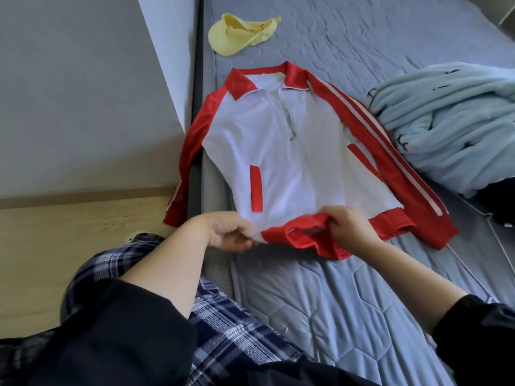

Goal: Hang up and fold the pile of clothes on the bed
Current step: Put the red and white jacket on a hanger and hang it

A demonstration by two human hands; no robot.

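Both hands, left (231,232) and right (348,227), pinched one red-and-white jacket's (292,160) hem; its left sleeve (184,168) hung partly hidden off the bed (362,302).

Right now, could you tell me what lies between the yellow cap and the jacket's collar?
The head view shows only bare quilted mattress between the yellow cap and the jacket's collar.
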